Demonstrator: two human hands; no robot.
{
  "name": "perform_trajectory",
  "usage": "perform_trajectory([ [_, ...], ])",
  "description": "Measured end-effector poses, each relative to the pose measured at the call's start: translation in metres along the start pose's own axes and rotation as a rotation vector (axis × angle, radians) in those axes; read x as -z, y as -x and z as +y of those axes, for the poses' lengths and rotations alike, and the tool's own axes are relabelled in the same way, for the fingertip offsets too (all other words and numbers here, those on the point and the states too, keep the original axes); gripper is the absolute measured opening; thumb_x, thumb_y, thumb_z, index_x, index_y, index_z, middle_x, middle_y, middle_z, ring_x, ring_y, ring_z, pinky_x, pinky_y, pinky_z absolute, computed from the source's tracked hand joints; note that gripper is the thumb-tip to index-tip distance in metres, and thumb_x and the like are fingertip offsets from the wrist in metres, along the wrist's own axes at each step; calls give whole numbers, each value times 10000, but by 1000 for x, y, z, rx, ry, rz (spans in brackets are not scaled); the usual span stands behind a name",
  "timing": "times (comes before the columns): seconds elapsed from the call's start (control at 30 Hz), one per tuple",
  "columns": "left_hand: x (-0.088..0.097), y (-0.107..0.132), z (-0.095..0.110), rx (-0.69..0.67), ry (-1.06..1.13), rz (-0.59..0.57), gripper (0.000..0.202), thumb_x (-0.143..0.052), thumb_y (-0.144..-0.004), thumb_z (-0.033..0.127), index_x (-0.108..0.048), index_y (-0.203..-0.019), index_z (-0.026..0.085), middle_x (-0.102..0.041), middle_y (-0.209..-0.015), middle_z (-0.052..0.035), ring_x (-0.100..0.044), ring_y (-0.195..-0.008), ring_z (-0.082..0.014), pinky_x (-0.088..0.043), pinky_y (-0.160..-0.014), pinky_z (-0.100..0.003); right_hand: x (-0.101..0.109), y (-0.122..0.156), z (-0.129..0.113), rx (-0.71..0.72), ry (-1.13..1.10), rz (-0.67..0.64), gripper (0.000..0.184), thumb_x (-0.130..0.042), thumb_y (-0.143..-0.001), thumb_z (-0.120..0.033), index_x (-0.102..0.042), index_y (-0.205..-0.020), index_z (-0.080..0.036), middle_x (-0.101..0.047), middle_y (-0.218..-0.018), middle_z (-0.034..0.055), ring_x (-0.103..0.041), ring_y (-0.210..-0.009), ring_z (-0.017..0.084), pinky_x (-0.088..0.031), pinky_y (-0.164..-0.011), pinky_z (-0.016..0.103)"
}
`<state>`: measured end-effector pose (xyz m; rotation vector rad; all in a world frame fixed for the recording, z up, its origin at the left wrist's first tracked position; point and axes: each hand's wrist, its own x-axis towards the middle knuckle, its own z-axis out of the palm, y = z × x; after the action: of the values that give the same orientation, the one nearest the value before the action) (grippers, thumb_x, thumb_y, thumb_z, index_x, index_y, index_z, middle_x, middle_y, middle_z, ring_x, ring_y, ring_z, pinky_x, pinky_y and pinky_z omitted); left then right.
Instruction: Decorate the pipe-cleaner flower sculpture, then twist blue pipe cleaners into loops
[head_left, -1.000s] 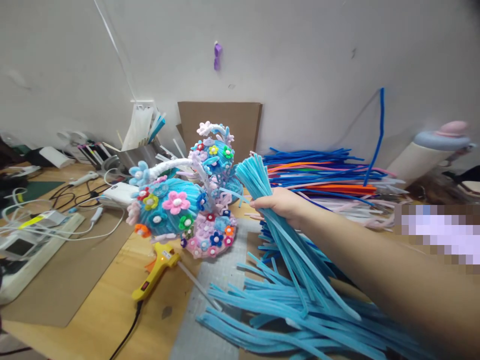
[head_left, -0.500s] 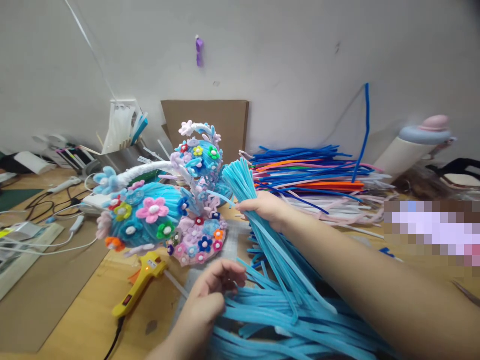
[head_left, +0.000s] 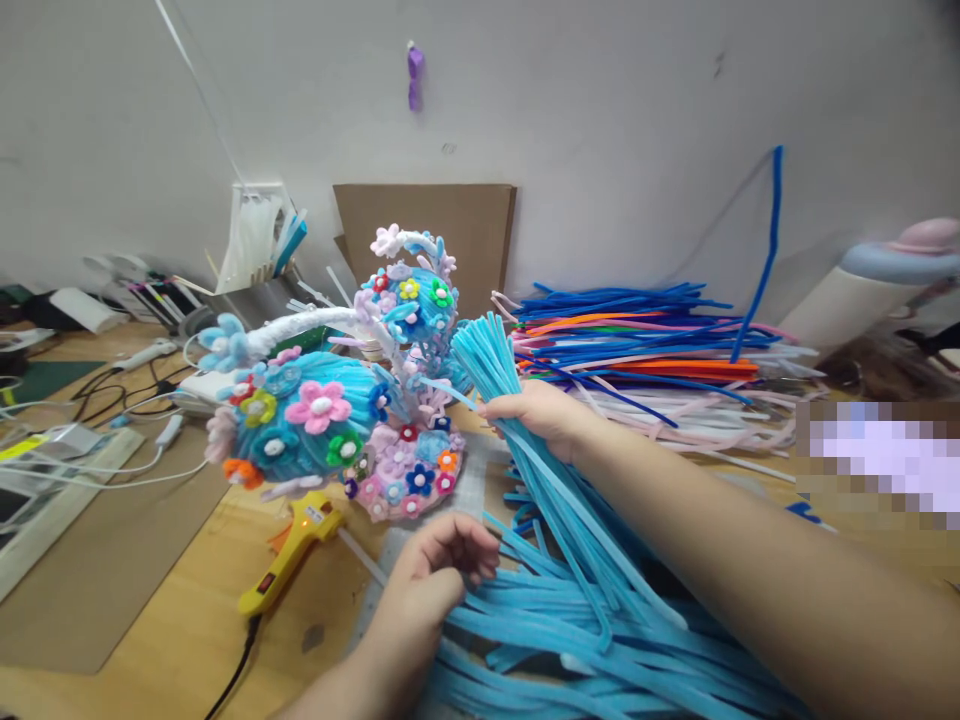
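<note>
My right hand [head_left: 544,418] is closed around a thick bundle of light blue pipe cleaners [head_left: 555,500], held at a slant with the upper ends fanned out. One strand pokes out to the left by the thumb. Lower down, my left hand [head_left: 442,575] has its fingers loosely curled, thumb apart from them, and no object shows in it. It is beside a loose heap of light blue pipe cleaners [head_left: 592,660] in front of me. Left of the bundle stands a pipe-cleaner decoration [head_left: 319,425] with blue rounded parts, a white curved stem and many coloured flowers on a pink base.
A yellow glue gun [head_left: 289,555] with a black cord lies at left. Blue, orange, pink and white pipe cleaners [head_left: 637,345] are stacked behind my right hand. Cardboard [head_left: 427,220] leans on the wall. Cables [head_left: 112,480] run along the left; a bottle [head_left: 862,300] stands at right.
The camera view has turned slightly, so most things appear farther right and a little higher. Both hands keep nearly the same pose, with the bundle still in my right hand.
</note>
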<state>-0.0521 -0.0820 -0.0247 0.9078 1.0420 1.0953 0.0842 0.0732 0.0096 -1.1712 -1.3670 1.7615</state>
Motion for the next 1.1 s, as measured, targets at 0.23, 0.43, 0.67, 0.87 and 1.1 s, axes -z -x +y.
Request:
perform_trajectory([
  [0.23, -1, 1, 3, -11, 21, 32, 339, -426, -439, 98, -626, -707, 155, -583, -608, -7, -485, -610, -141, -353, -599, -249, 7, 18, -18, -3, 5, 13, 134, -680, -577, -224, -571, -595, -149, -530, -451, -24, -449, -398, 93, -344, -400, 209],
  [0.43, -2, 6, 10, -28, -37, 66, 264, -469, -521, 75, -615, -720, 166, -571, -627, 6, -477, -630, -135, -346, -609, -239, 38, 51, -52, 107, -115, 80, 134, -687, -621, -228, -579, -652, -154, -540, -512, -23, -471, -439, 93, -371, -407, 203],
  [0.67, -46, -1, 36, -45, -385, -77, 153, -617, -713, 253, -578, -836, 171, -565, -777, -12, -505, -741, -159, -374, -667, -261, 44, 75, -59, 87, -282, 121, 90, -658, -659, -201, -601, -708, -150, -561, -560, 0, -531, -495, 111, -448, -441, 202],
  [0.87, -72, -20, 34, -177, -601, -49, 78, -581, -750, 242, -563, -750, 167, -535, -704, 5, -477, -688, -144, -353, -625, -253, 45, 83, -64, 127, -453, 123, 32, -604, -727, -184, -590, -715, -158, -566, -581, -22, -535, -480, 88, -466, -434, 184],
  [1.1, -45, -30, 48, -40, -131, -7, 102, -614, -775, 190, -550, -724, 129, -562, -546, 21, -500, -509, -79, -382, -500, -173, 57, 83, -58, 132, -588, 290, 49, -614, -722, -157, -571, -734, -179, -586, -584, -41, -560, -484, 93, -487, -428, 190],
])
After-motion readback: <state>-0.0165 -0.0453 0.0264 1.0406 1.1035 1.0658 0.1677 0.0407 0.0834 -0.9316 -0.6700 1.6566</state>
